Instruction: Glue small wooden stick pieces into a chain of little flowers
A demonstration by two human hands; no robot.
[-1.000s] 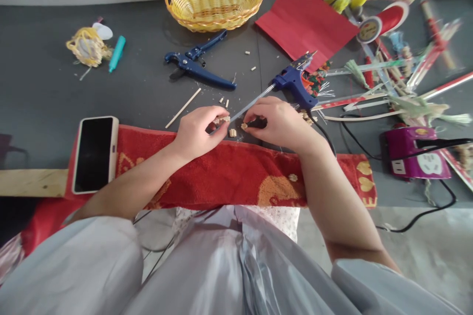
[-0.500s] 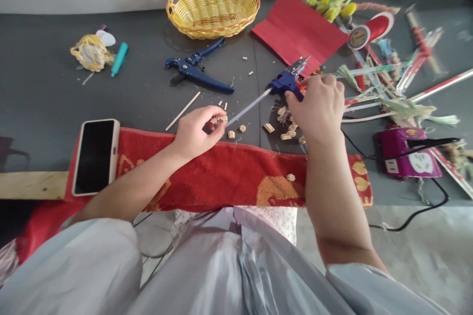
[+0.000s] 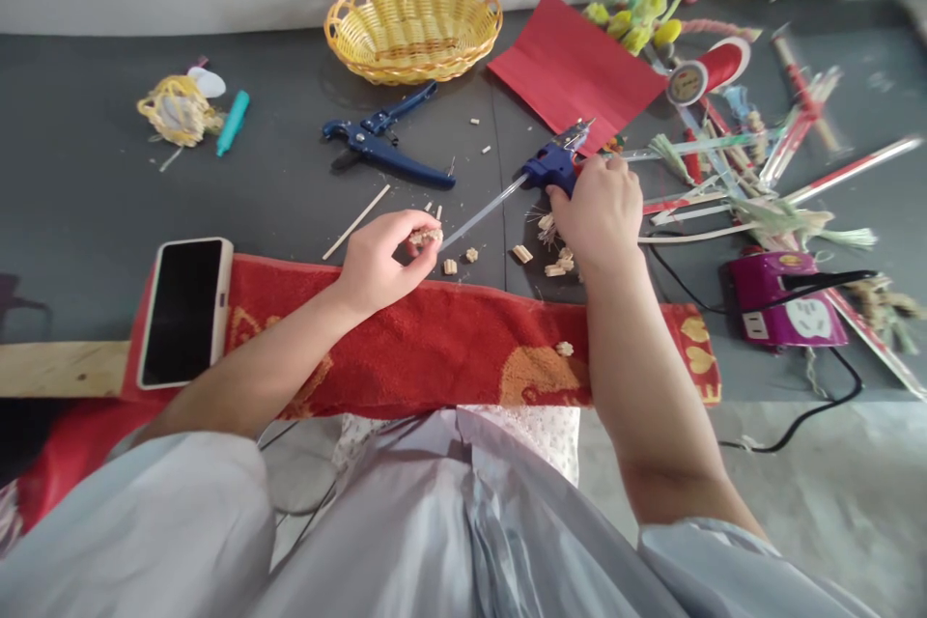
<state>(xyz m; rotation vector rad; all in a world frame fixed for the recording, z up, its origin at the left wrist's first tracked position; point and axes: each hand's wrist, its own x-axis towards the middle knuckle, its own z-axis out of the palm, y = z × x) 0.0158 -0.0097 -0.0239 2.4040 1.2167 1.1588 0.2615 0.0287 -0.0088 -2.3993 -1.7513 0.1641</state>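
Note:
My left hand [image 3: 380,266] pinches a small cluster of beige pieces [image 3: 426,237] between thumb and fingertips, just above the towel's far edge. My right hand [image 3: 600,217] is wrapped round the handle of a blue glue gun [image 3: 551,164], which points away from me. From its rear a translucent glue stick [image 3: 485,210] runs towards my left fingers. Between my hands lie a small beige bundle [image 3: 522,254] and other short pieces. More of these bundles [image 3: 560,264] sit beside my right wrist, partly hidden by it.
Blue cutters [image 3: 391,150] and a yellow woven basket [image 3: 412,24] stand towards the back. Red paper [image 3: 575,68] lies beyond the glue gun. Straws, tassels and a ribbon spool [image 3: 710,70] crowd the right, near a purple power socket [image 3: 786,299]. A phone [image 3: 186,312] rests on the red towel [image 3: 412,348].
My right hand has slid slightly left and closed further round the glue gun's handle, covering its orange part. My left hand keeps its pinch. The whole view has shifted a little.

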